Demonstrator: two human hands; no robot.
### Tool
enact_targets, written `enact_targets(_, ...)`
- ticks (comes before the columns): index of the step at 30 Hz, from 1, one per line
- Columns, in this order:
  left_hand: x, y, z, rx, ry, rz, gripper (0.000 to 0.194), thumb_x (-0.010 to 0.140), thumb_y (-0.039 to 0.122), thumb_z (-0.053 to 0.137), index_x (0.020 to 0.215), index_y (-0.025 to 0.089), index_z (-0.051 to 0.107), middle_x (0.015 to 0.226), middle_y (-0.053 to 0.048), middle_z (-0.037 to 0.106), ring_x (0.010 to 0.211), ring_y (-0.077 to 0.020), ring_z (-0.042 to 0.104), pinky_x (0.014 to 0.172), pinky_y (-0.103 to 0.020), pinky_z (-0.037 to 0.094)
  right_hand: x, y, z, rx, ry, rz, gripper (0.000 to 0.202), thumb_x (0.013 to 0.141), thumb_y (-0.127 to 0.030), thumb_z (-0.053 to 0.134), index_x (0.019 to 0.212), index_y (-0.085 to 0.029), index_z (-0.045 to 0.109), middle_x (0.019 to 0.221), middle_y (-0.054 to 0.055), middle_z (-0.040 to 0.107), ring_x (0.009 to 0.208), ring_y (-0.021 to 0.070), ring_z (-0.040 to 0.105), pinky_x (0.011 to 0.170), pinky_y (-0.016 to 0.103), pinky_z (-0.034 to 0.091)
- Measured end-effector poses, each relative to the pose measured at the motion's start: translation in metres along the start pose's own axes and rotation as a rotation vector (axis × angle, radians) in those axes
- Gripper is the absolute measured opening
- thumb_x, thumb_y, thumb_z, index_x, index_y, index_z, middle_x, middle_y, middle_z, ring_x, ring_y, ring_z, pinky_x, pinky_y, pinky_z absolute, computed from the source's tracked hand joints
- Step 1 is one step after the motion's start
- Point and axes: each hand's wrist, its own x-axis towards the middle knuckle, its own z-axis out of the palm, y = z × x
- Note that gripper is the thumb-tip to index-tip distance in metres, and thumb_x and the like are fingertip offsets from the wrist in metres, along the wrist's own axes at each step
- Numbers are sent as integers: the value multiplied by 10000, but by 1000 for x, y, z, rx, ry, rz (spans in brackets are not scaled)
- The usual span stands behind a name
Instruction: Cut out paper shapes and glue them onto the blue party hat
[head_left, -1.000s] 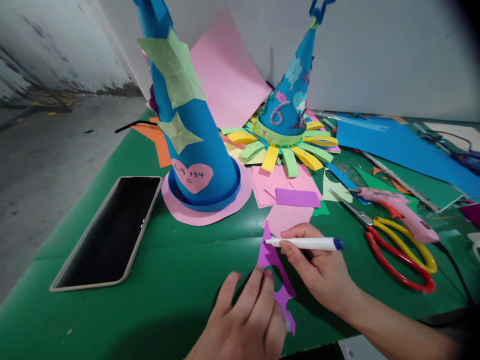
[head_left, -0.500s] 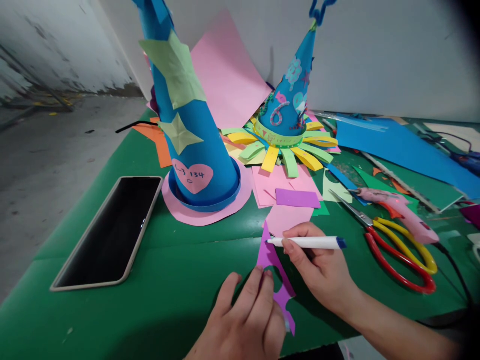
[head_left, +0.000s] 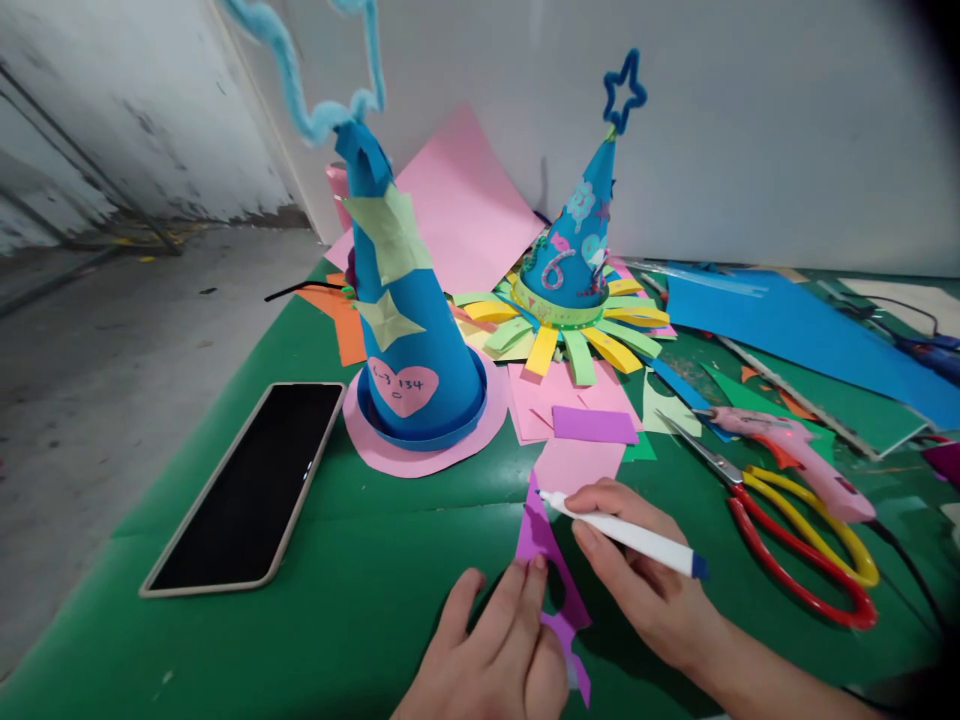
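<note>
As the head view tips upward, the green table sinks lower in frame, and here come the hat tops: the near blue hat now shows its light-blue fuzzy wire, and the far blue hat shows its star topper whole. The phone lies to the left, the red-and-yellow scissors to the right, both looking undisturbed. Down to the hands: the left hand is steady, fingers extended and slightly spread, pinning the purple paper scrap to the table in front of the near hat, its peak by the pink paper. The right hand is the mover! Thumb and fingers are closed around the white marker, whose blue end has swung down toward the wearer from nearly level. And the smallest shift of all, the marker's tip has crept nearer that peak, so the work looks centred on the narrow end; whether it touches, I can't tell.
</note>
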Motion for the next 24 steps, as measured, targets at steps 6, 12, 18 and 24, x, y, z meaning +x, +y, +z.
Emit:
enact_targets(6,-2,1,4,11,39,-17,144,774,136,430,671,181,519,954,-83,670,948,-190,558,875,-377,300,0,1,2,42,12,123,72,825,-221,476,879,-226,524,653,-30,503,556,109,452,512,217,379)
enact_targets(12,-2,3,2,25,14,-37,119,766,146,443,696,178,534,968,-92,661,962,-209,548,845,-385,330,-4,3,3,91,-6,197,83,849,-261,435,895,-216,487,637,-34,467,530,106,415,482,222,354)
enact_targets(18,-2,1,0,-21,-40,5,127,774,187,427,749,172,551,1033,-116,627,1014,-231,513,858,-394,300,-3,5,6,10,70,165,37,832,-241,467,814,-208,473,618,-40,453,527,103,429,488,222,364)
enact_targets(24,-2,0,0,-24,-39,4,144,784,187,411,738,177,546,1030,-106,622,1009,-227,506,865,-387,288,-2,4,6,-28,50,147,13,829,-223,474,824,-213,468,587,-56,419,483,89,405,437,211,337)
